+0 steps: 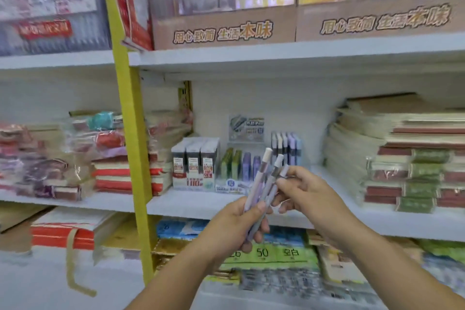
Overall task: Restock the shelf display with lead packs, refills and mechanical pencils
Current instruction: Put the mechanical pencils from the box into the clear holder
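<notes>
My left hand grips a small bunch of pale lilac mechanical pencils, tips down and white caps pointing up. My right hand pinches the upper part of the rightmost pencil. Both hands are in front of the middle shelf. Behind them on that shelf stands a display stand with green and purple packs, boxed lead packs to its left and slim upright packs to its right.
A yellow upright post divides the shelving. Stacked notebooks fill the right of the middle shelf, wrapped books the left. Cardboard display boxes stand on the shelf above. Paper pads lie on the shelf below.
</notes>
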